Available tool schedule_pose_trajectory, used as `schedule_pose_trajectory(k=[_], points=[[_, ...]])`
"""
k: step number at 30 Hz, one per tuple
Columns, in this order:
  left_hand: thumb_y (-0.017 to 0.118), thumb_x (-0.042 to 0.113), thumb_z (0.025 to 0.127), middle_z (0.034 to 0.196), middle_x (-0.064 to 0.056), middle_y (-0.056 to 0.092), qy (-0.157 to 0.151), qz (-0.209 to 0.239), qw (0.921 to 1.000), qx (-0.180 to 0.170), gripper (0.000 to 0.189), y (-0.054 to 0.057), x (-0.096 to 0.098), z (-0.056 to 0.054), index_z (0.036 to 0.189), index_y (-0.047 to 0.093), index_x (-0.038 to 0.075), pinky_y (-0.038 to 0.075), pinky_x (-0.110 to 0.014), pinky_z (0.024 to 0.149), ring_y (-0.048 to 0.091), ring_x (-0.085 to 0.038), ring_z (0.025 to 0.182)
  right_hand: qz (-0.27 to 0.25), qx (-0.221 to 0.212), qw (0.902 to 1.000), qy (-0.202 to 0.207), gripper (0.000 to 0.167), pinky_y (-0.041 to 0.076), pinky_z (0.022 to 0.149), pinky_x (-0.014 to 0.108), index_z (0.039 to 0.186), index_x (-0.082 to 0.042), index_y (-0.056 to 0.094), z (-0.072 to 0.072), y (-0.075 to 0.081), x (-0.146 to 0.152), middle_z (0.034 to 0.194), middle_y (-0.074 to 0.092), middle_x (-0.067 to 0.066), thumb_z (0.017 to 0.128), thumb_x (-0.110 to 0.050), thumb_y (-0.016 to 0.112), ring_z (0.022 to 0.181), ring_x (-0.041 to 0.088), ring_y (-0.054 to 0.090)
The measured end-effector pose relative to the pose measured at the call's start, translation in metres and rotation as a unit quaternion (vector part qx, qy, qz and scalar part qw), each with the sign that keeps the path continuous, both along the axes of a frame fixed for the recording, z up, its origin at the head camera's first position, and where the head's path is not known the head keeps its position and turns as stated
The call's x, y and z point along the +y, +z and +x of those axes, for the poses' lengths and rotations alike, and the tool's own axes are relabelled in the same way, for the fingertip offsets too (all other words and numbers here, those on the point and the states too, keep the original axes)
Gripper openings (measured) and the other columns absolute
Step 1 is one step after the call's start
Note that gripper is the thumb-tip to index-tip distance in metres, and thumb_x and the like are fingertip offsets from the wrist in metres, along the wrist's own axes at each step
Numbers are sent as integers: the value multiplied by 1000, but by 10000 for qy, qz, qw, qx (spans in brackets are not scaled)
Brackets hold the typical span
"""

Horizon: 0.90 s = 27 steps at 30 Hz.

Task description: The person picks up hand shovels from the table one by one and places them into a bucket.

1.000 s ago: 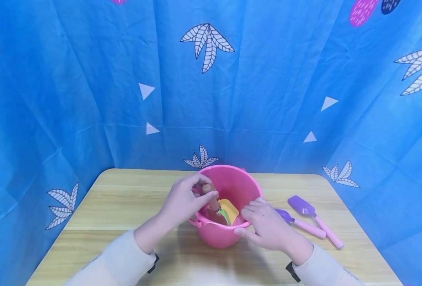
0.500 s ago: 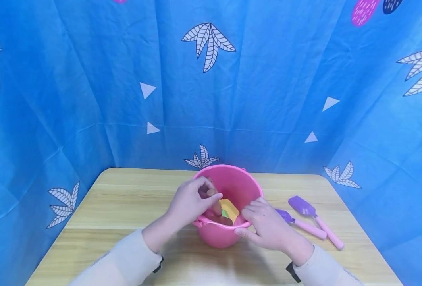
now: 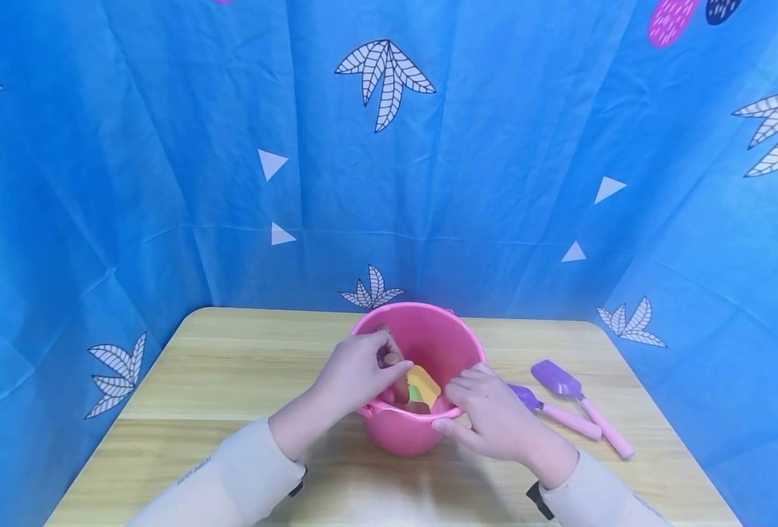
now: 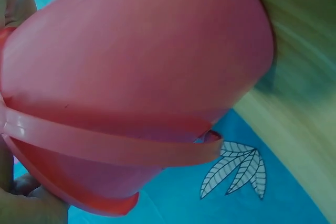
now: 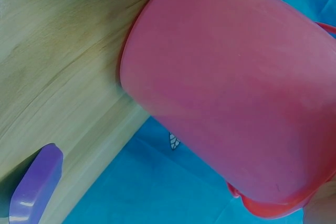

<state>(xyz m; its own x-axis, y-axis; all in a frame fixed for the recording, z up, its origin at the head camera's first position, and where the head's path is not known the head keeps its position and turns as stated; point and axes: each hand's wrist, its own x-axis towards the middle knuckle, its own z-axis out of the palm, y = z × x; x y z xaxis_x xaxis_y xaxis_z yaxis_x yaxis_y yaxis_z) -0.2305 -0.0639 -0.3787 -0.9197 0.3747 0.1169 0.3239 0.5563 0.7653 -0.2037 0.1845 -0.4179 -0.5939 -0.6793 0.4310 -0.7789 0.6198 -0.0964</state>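
Observation:
A pink bucket (image 3: 402, 433) stands upright on the table. My left hand (image 3: 357, 366) reaches over its left rim and pinches a brown handle (image 3: 402, 389), whose lower end is inside the bucket. Beside that handle show a yellow scoop-like piece (image 3: 423, 386) and a bit of green (image 3: 414, 394); most of their shapes are hidden. My right hand (image 3: 490, 411) grips the rim at the front right, thumb outside and fingers curled inward. In the left wrist view the bucket's wall (image 4: 142, 40) fills the middle, with its carrying strap (image 4: 115, 146) hanging across it.
To the right of the bucket lie two toy shovels with purple blades and pink handles, one farther out (image 3: 556, 378) and one (image 3: 571, 421) partly behind my right hand. The wooden table (image 3: 250, 366) ends at a blue patterned curtain (image 3: 230, 190).
My left hand has shifted slightly right and down, and the brown handle sits lower in the bucket. Less of the green part shows than a second ago. The right hand keeps its hold on the rim.

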Motion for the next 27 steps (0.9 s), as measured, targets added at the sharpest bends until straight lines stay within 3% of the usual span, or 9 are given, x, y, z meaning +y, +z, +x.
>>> schedule_pose_trajectory(k=[6, 9, 19, 27], points=[[77, 25, 90, 70, 7, 58, -134, -1175, 9913, 584, 18, 1, 4, -5, 88, 62, 16, 53, -21, 63, 60, -8, 64, 15, 9, 10000, -43, 23, 44, 82, 32, 87, -28, 64, 0, -1, 0, 79, 52, -23, 95, -49, 63, 82, 1, 51], [78, 23, 89, 73, 9, 57, -117, -1491, 9862, 704, 15, 3, 6, -5, 88, 64, 16, 52, -22, 68, 57, -8, 69, 36, -30, 9999, -92, 22, 44, 83, 32, 87, -29, 63, 1, -1, 0, 79, 52, -24, 94, -50, 63, 82, 1, 50], [78, 10, 88, 82, 9, 58, -122, -1534, 9874, 357, 9, 5, 9, -5, 91, 70, 14, 55, -25, 80, 56, -12, 92, 23, 36, 10000, -66, 22, 44, 81, 31, 86, -30, 62, 0, -4, 0, 78, 51, -24, 94, -50, 63, 81, 0, 50], [76, 2, 86, 78, 9, 59, -65, -1507, 9876, 430, 14, 8, 9, -7, 86, 71, 15, 54, -26, 78, 55, -7, 80, -22, 105, 9999, -29, 22, 43, 81, 31, 85, -29, 62, 0, -4, 0, 78, 51, -24, 94, -50, 63, 81, 1, 49]])
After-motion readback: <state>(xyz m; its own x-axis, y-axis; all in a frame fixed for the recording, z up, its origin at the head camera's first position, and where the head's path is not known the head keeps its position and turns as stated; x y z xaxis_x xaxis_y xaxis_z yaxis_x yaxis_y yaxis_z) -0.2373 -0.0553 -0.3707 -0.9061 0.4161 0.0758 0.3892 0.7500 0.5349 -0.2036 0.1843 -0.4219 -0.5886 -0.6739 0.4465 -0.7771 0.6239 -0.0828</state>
